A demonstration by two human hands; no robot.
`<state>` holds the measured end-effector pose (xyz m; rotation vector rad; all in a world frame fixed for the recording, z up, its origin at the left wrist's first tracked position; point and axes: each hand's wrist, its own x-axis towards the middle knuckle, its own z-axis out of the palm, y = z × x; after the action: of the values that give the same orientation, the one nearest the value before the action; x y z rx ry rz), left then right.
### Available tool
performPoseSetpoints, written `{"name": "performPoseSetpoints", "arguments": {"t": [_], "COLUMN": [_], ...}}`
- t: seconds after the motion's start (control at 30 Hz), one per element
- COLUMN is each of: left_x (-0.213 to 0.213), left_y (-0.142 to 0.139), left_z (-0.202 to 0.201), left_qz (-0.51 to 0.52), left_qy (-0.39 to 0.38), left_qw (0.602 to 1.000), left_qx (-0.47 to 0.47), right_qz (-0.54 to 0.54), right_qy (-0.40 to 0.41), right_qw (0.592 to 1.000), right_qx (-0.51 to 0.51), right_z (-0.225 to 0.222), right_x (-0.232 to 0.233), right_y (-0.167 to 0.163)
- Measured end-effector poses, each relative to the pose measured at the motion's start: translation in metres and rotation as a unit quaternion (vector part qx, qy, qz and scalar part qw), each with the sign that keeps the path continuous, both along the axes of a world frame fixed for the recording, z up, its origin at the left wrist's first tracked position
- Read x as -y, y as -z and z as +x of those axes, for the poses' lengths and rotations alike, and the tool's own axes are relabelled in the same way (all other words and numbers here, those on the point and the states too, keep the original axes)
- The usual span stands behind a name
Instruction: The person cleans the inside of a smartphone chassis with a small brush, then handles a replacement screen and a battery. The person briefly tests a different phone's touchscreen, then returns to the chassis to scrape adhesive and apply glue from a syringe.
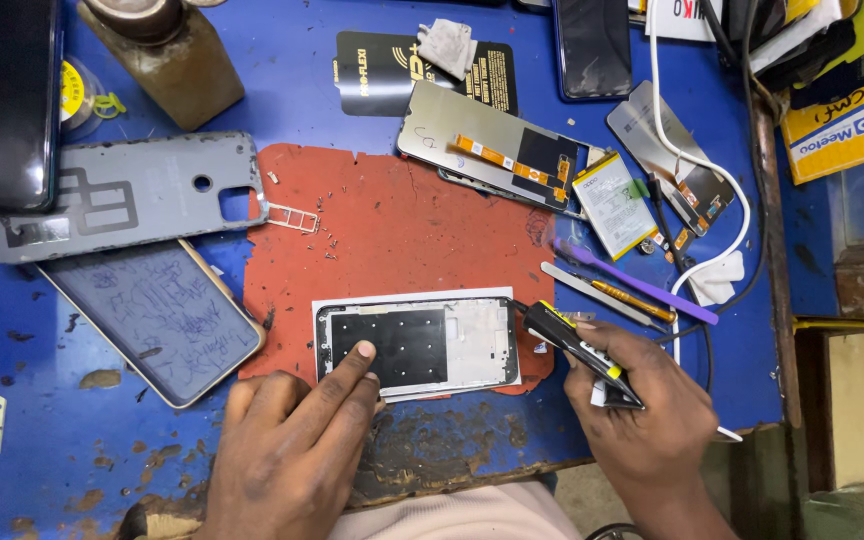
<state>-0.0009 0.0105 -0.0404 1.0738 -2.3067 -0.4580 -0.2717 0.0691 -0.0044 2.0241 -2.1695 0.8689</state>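
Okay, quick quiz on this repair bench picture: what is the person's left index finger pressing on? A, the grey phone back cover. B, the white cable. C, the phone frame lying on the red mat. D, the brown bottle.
C: the left hand stretches its index finger onto the dark panel of the phone frame, which lies on the red mat, while the right hand holds a black and yellow tool at the frame's right end.

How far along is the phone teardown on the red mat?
Done: grey back cover is off, screws lie loose on the red mat, battery sits apart. In hand: left hand pins the phone frame; right hand holds a black-and-yellow tool at its right edge. Left: the frame looks bare, with no display fitted yet.
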Motion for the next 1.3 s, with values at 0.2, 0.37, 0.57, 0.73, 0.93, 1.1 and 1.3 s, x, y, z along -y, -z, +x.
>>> {"name": "performPoseSetpoints", "arguments": {"t": [0.2,0.37,0.57,0.73,0.93,1.1,1.3], "left_x": [0.001,0.001,0.003,0.002,-0.005,-0.008,-0.006], "left_y": [0.003,0.002,-0.004,-0.009,-0.008,-0.002,0.000], "left_z": [0.002,0.002,0.005,0.013,0.026,0.033,0.028], "left_qz": [-0.010,-0.015,-0.041,-0.074,-0.061,-0.022,0.001], "left_qy": [0.013,0.006,0.021,0.027,-0.003,-0.041,-0.049], "left_qw": [1.000,1.000,0.999,0.997,0.995,0.994,0.994], "left_qx": [-0.002,0.000,-0.005,-0.017,-0.080,-0.102,-0.097], "right_qz": [0.021,0.013,0.000,0.036,0.058,0.047,0.053], "right_qy": [0.000,0.013,0.088,0.035,-0.086,-0.115,-0.099], "right_qw": [0.999,0.999,0.985,0.931,0.967,0.972,0.978], "right_qx": [-0.026,-0.037,0.149,0.360,0.234,0.201,0.176], "right_z": [0.004,0.007,0.016,0.051,0.091,0.099,0.099], "right_x": [-0.002,-0.004,-0.004,0.020,0.043,0.049,0.048], "right_y": [-0.010,-0.009,-0.012,0.000,0.007,0.006,0.009]}}
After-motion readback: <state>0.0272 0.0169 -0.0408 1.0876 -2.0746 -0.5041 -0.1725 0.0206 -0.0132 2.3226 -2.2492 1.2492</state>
